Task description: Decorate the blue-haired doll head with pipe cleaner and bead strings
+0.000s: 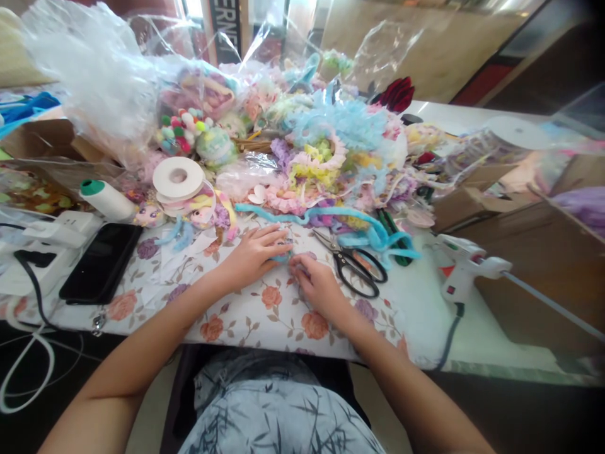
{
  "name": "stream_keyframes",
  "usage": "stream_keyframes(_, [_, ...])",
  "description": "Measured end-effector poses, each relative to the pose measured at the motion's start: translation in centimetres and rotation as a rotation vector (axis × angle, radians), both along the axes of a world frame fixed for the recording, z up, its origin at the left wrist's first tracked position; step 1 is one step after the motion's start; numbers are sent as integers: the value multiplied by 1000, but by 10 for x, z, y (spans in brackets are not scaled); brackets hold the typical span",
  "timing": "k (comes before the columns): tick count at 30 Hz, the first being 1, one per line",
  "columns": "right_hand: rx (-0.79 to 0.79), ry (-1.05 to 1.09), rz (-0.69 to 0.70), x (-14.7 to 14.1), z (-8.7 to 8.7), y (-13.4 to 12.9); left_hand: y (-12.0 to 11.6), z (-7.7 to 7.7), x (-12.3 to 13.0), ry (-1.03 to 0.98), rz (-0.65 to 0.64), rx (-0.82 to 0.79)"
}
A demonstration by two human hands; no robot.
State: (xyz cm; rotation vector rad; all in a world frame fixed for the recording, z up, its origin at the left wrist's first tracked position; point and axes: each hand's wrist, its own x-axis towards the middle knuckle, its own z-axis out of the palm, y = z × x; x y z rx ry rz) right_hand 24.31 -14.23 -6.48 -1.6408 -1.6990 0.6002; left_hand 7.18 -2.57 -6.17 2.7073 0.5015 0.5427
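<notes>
My left hand [253,255] lies palm down on the floral tablecloth [255,321], its fingers stretched to the right over a small blue piece [282,257] that is mostly covered. Close against its fingertips is my right hand [314,280], with its fingers curled together at the edge of the same piece; what they pinch is too small to make out. Black-handled scissors [357,268] rest partly open just right of my right hand. Behind both hands runs a fuzzy light-blue strip [293,216], which bunches up beyond the scissors.
A black phone [101,263], power strip [35,265], thread cone [108,200] and white ribbon spool [178,180] are at left. Frilly trims [345,129] and plastic bags pile up behind. A glue gun [466,268] and cardboard box [543,271] stand at right.
</notes>
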Motion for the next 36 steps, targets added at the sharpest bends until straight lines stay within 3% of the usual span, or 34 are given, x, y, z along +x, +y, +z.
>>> stream_keyframes(6, [-18,-32,113,-4,4,-36,-2,2,-4,-16,-9,4])
stream_keyframes(12, [-289,112,306,7,33,-49,-2,2,-3,-4,-5,-4])
stream_keyframes(15, [-216,184,110,21,39,-39,-3,5,-5,0,10,-16])
stream_keyframes(17, [-130,237,-91,27,35,-27,-3,7,-9,-42,66,-27])
stream_keyframes(19, [-84,273,-199,28,26,-13,-2,8,-15,-108,170,-55])
stream_keyframes(22, [-39,259,-152,19,12,6,-1,3,-25,-118,296,-148])
stream_keyframes(28, [-149,364,-145,0,0,21,-6,-16,-36,-71,352,-216])
stream_keyframes(33, [-268,466,-133,2,2,15,-17,-14,-42,-37,355,-101])
stream_keyframes(36, [-265,333,-67,4,4,3,-30,-10,-55,118,376,94])
